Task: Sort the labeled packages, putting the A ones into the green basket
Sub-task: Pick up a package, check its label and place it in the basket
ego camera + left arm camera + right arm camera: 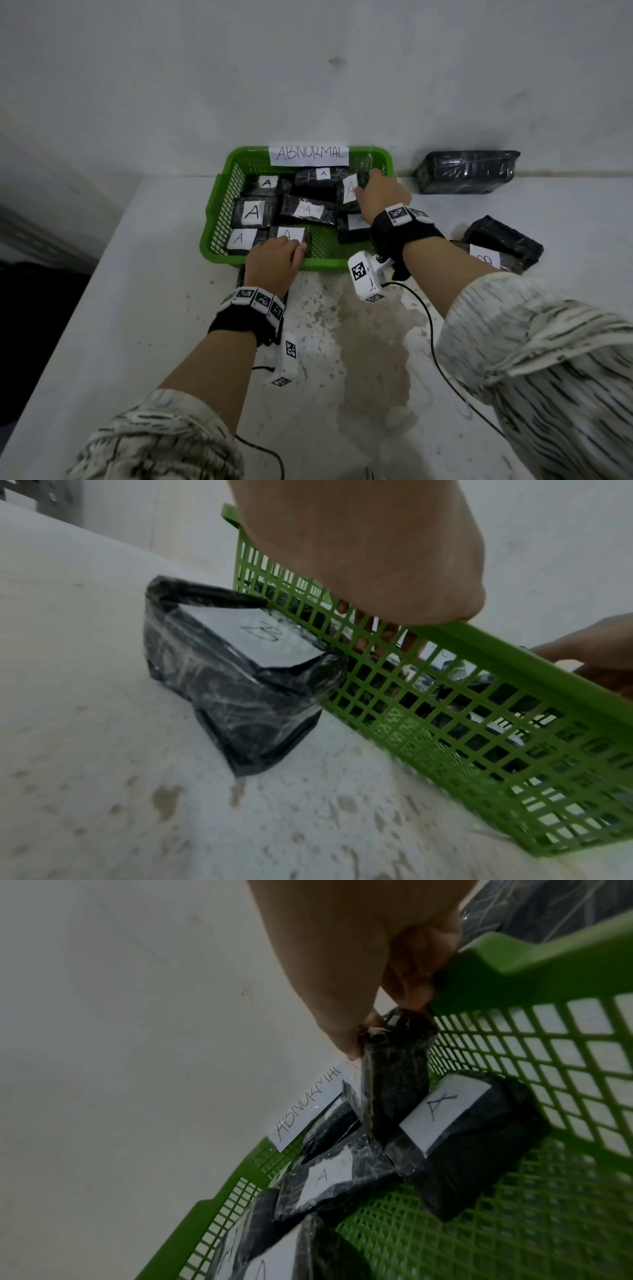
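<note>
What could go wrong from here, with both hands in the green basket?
1. The right hand pinches only the top edge of an A package, which hangs upright; it may topple onto the packages below and hide their labels.
2. A B package lies against the outside of the green basket, right under the left hand; it could be picked up by mistake.

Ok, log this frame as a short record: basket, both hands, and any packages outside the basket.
basket: green basket, sign reads ABNORMAL, holds A-labelled packages
left hand: left hand over near rim, fingers on A package
right hand: right hand pinches tilted A package at far right corner
outside: B package against near wall; wrapped packages on table to the right
</note>
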Demonstrator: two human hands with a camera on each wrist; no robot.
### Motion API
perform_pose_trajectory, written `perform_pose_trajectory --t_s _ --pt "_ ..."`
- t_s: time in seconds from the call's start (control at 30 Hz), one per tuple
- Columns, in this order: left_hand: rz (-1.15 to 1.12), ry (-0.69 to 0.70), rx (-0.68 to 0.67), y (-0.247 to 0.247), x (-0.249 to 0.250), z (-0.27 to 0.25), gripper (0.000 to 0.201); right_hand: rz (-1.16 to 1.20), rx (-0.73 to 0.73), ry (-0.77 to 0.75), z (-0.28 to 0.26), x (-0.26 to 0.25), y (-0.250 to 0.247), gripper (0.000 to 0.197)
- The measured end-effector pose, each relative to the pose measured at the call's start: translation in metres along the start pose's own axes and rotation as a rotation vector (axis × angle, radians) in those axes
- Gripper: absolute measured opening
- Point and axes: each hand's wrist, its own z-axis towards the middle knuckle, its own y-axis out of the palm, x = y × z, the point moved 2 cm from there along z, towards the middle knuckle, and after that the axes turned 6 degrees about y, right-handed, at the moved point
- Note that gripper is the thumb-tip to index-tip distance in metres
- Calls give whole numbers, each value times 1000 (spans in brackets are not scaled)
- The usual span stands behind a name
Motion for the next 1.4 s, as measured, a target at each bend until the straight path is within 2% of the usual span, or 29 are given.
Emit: perform_pose_trajectory --t_s 0.23,0.3,0.4,0.57,0.67,0.8,0.9,1.0,1.1,1.2,1.3,1.4 --pt "0 25 35 0 -1 1 46 102 3 81 6 -3 1 25" --pt "-6 32 43 0 -2 2 47 81 14 29 5 0 -1 28" --pt "4 38 55 0 -1 1 48 58 15 -89 3 4 1 45" --pt "-7 42 46 2 -1 1 50 -73 -19 -148 4 -1 1 29" --pt "-11 38 32 2 -1 2 50 -141 -74 -168 8 -9 -2 27" --pt "-14 18 -7 -1 -1 2 56 -106 -78 -123 15 -13 2 36" --pt "0 5 -51 -3 1 2 58 -80 -91 -101 20 -11 5 35" --pt "4 0 -96 -3 0 2 46 -92 -101 -92 18 -9 13 30" --pt "16 -1 -98 -5 0 2 48 -111 -112 -81 16 -10 15 28" --pt "13 2 -105 -4 2 2 47 -75 -158 -38 24 -11 17 25" --pt "15 1 -111 -4 1 2 58 -45 -216 -4 26 -12 17 23" --pt "5 -10 -122 -4 1 2 60 -59 -270 -19 30 -11 25 30"
